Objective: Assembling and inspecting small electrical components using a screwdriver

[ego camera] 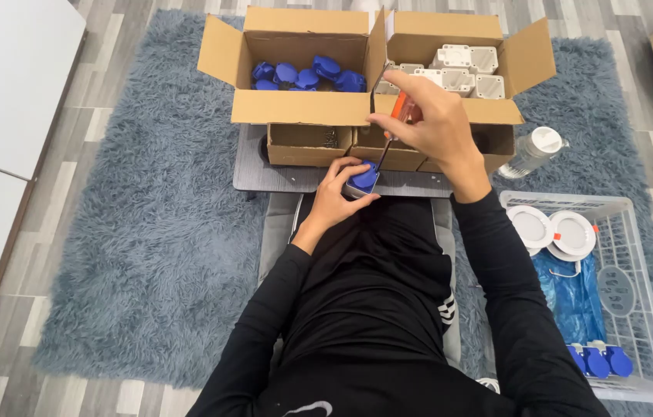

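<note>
My left hand (336, 191) grips a small grey box with a blue round lid (363, 181) on the dark board (265, 174) in front of me. My right hand (428, 123) holds a screwdriver with an orange handle (393, 123), its tip pointing down onto the blue lid. Both sleeves are black.
Behind the board stand an open carton of blue lids (303, 76) and another of grey-white boxes (462, 71), with low cardboard trays (307, 144) in front. A clear plastic bottle (531, 152) lies to the right. A white basket (635, 309) holds round white discs, blue bags and blue-lidded pieces. A grey shaggy rug (149, 232) lies underneath.
</note>
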